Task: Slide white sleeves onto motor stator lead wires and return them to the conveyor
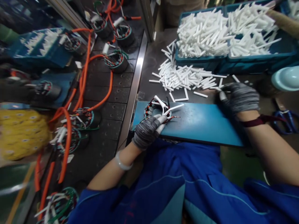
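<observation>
A ring-shaped motor stator (147, 109) with copper windings and lead wires lies at the left end of a blue mat (198, 121). White insulating tubes (175, 108) stick out from its wires. My left hand (147, 130), in a grey glove with bare-looking pale fingertips, is closed on the sleeved wires at the stator's near side. My right hand (243, 96), also gloved, is at the right edge of a loose pile of short white tubes (182, 77). Its fingertips are closed at the end of one tube, partly blurred.
Two teal bins (198, 62) heaped with white tubes stand at the back. A light-blue lidded cup (286, 78) and blue-handled scissors (288, 119) are at right. On the left, several wired stators (116, 62) with orange cables sit on a dark slatted conveyor (112, 109) behind a metal rail (137, 71).
</observation>
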`<action>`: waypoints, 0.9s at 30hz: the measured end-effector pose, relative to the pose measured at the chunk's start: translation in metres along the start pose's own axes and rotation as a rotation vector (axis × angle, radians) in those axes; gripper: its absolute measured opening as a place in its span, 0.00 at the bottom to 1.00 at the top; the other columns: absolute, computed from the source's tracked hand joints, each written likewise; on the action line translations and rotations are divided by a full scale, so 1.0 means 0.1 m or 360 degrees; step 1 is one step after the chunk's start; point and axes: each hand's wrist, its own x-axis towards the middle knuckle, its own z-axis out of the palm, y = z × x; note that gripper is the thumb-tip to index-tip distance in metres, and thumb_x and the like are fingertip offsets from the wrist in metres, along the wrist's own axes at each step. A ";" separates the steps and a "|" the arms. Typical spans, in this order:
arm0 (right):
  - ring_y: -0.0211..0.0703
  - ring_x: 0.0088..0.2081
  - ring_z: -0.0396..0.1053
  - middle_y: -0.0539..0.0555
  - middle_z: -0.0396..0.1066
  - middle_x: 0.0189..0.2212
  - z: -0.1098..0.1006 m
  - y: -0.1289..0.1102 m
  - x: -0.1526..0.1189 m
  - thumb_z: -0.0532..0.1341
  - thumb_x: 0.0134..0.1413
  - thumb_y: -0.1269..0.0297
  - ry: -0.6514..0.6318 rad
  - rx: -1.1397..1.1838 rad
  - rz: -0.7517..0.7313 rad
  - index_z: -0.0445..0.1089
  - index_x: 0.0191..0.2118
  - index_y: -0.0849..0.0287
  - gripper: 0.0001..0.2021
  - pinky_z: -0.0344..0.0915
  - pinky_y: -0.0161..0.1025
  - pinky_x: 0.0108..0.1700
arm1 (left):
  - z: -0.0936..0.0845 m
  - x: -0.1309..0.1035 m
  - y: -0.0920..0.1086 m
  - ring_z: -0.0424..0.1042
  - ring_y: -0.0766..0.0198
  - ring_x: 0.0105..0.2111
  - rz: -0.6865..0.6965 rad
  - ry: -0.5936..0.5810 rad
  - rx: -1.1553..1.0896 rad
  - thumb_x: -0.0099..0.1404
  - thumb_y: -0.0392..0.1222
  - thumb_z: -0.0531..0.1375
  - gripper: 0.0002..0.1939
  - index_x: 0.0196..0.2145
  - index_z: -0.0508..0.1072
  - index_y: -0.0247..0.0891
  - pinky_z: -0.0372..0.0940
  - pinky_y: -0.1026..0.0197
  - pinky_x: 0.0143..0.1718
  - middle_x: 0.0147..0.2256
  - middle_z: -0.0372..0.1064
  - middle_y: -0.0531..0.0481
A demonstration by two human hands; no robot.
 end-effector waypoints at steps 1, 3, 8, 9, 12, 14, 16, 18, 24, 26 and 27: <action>0.59 0.44 0.74 0.67 0.78 0.44 -0.02 -0.06 -0.06 0.61 0.60 0.58 0.0096 0.0101 0.0100 0.77 0.47 0.62 0.16 0.65 0.51 0.46 | -0.01 0.00 0.00 0.78 0.58 0.52 0.0024 -0.0019 -0.0013 0.73 0.40 0.58 0.16 0.56 0.75 0.39 0.74 0.57 0.54 0.52 0.78 0.45; 0.56 0.42 0.75 0.64 0.78 0.41 -0.09 -0.24 -0.22 0.63 0.57 0.58 0.0293 0.0435 0.0210 0.75 0.45 0.59 0.13 0.67 0.50 0.46 | -0.03 0.00 0.00 0.77 0.59 0.53 0.0045 -0.0022 -0.0033 0.73 0.39 0.58 0.16 0.57 0.75 0.40 0.73 0.58 0.56 0.54 0.77 0.45; 0.48 0.39 0.76 0.55 0.79 0.39 -0.18 -0.91 -0.74 0.67 0.53 0.55 -0.0171 0.1692 0.0129 0.71 0.41 0.54 0.13 0.71 0.47 0.46 | -0.02 0.00 -0.01 0.77 0.60 0.53 0.0057 -0.0005 -0.0068 0.74 0.42 0.58 0.17 0.57 0.75 0.39 0.73 0.59 0.55 0.54 0.77 0.45; 0.47 0.36 0.75 0.55 0.79 0.37 -0.16 -1.02 -0.81 0.67 0.53 0.55 -0.0364 0.1883 0.0213 0.72 0.43 0.54 0.14 0.72 0.46 0.44 | -0.02 0.00 -0.01 0.78 0.60 0.52 0.0057 -0.0009 -0.0067 0.74 0.42 0.57 0.16 0.56 0.76 0.39 0.74 0.58 0.54 0.54 0.77 0.45; 0.44 0.30 0.72 0.53 0.79 0.33 -0.08 -1.21 -0.88 0.67 0.55 0.53 -0.0679 0.2215 0.0388 0.74 0.46 0.54 0.15 0.72 0.45 0.40 | -0.02 0.00 -0.01 0.78 0.60 0.53 -0.0002 -0.0065 -0.0064 0.75 0.43 0.57 0.17 0.57 0.75 0.40 0.74 0.57 0.55 0.54 0.77 0.46; 0.43 0.30 0.72 0.52 0.78 0.32 -0.03 -1.23 -0.87 0.66 0.56 0.52 -0.0708 0.2308 0.0365 0.75 0.43 0.53 0.13 0.72 0.44 0.40 | -0.02 0.00 -0.01 0.77 0.59 0.54 -0.0040 -0.0107 -0.0072 0.75 0.43 0.57 0.17 0.58 0.75 0.41 0.73 0.56 0.56 0.55 0.76 0.46; 0.45 0.32 0.74 0.51 0.78 0.32 -0.01 -1.20 -0.85 0.66 0.56 0.53 -0.0744 0.2387 0.0341 0.76 0.42 0.53 0.12 0.73 0.45 0.42 | -0.01 -0.01 -0.02 0.76 0.59 0.55 -0.0058 -0.0126 -0.0089 0.75 0.43 0.57 0.18 0.58 0.74 0.41 0.72 0.56 0.58 0.56 0.75 0.46; 0.48 0.34 0.76 0.52 0.79 0.32 -0.01 -1.16 -0.85 0.66 0.56 0.53 -0.0764 0.2326 0.0335 0.77 0.44 0.52 0.13 0.74 0.47 0.44 | 0.01 -0.01 -0.02 0.76 0.60 0.55 -0.0043 -0.0120 -0.0124 0.75 0.44 0.56 0.18 0.59 0.73 0.39 0.72 0.57 0.58 0.56 0.75 0.45; 0.55 0.46 0.78 0.55 0.81 0.44 0.05 -1.09 -0.84 0.66 0.56 0.54 -0.0327 0.1566 -0.0210 0.81 0.45 0.50 0.13 0.75 0.50 0.50 | 0.07 0.00 -0.01 0.74 0.61 0.58 -0.0046 -0.0149 -0.0192 0.76 0.44 0.56 0.19 0.60 0.72 0.35 0.68 0.59 0.61 0.57 0.74 0.43; 0.55 0.45 0.79 0.57 0.81 0.45 0.07 -1.11 -0.78 0.61 0.61 0.57 -0.0215 0.1318 -0.0595 0.81 0.46 0.50 0.13 0.74 0.50 0.48 | 0.08 0.00 0.01 0.74 0.61 0.57 -0.0111 -0.0164 -0.0214 0.75 0.45 0.56 0.20 0.60 0.71 0.35 0.69 0.58 0.60 0.56 0.75 0.43; 0.55 0.43 0.79 0.59 0.81 0.44 0.08 -1.13 -0.74 0.59 0.62 0.58 -0.0162 0.1179 -0.0732 0.81 0.47 0.50 0.15 0.74 0.51 0.47 | 0.08 0.00 0.02 0.75 0.61 0.56 -0.0151 -0.0150 -0.0212 0.75 0.45 0.56 0.20 0.60 0.72 0.35 0.70 0.58 0.59 0.55 0.76 0.44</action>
